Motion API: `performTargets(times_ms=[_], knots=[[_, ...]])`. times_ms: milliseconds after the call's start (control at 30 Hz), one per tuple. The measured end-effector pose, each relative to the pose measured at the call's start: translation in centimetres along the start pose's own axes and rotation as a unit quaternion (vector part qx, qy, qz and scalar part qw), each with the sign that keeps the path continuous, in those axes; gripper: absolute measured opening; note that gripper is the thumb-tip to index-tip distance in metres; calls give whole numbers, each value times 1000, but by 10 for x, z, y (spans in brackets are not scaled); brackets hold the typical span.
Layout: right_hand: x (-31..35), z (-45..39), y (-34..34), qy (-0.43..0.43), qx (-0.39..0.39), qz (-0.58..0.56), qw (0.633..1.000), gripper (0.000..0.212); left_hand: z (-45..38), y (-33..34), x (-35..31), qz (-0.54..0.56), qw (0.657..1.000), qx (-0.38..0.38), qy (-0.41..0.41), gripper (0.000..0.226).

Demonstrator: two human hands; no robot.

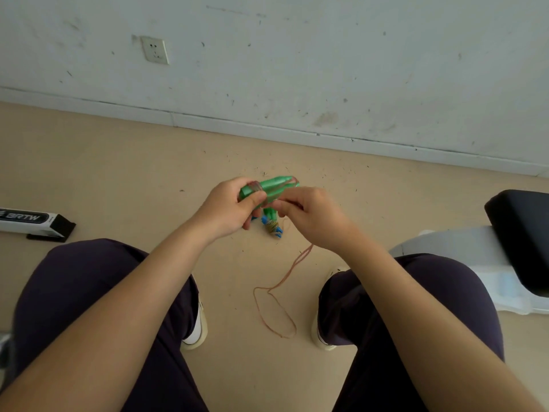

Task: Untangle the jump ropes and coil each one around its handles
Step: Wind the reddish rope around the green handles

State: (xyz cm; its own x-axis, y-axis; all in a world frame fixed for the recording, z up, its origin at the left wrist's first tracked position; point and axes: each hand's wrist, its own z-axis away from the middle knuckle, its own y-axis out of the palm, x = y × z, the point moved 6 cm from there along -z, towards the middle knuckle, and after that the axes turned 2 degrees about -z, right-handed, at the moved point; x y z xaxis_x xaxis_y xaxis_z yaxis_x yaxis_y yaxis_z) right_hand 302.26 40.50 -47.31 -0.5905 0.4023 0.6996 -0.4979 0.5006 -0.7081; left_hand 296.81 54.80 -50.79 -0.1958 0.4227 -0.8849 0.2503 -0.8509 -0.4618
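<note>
My left hand (pixel 234 208) grips a pair of green jump-rope handles (pixel 271 185), held side by side above the floor. A thin reddish-brown rope (pixel 274 310) is wound a few turns round them. My right hand (pixel 309 215) pinches that rope just right of the handles. From there the rope hangs down and ends in a loose loop on the floor between my feet. Below my hands lies a second jump rope with blue handles (pixel 272 228), coiled, partly hidden by my fingers.
I sit with both knees in dark trousers and my shoes (pixel 197 328) on a beige floor. A white and black box (pixel 32 224) lies at the left. A black seat (pixel 525 233) over white plastic sits at the right. The wall stands ahead.
</note>
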Motion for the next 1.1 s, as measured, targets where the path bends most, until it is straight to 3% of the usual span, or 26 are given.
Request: performTargets(times_ms=[200, 367, 567, 800, 1100], knots=[[-7, 0, -18, 2, -77, 3, 997, 15, 9, 11, -3, 26, 989, 143, -7, 9], [-8, 2, -18, 45, -46, -44, 997, 28, 20, 21, -10, 53, 963, 263, -3, 10], [-12, 3, -12, 71, -7, -76, 995, 48, 27, 20, -13, 40, 948, 315, 2, 11], [-14, 3, 2, 94, 72, -159, 980, 44, 27, 24, -11, 29, 955, 294, 8, 14], [-22, -1, -2, 108, 41, -264, 958, 24, 18, 20, -9, 51, 983, 173, 29, 21]])
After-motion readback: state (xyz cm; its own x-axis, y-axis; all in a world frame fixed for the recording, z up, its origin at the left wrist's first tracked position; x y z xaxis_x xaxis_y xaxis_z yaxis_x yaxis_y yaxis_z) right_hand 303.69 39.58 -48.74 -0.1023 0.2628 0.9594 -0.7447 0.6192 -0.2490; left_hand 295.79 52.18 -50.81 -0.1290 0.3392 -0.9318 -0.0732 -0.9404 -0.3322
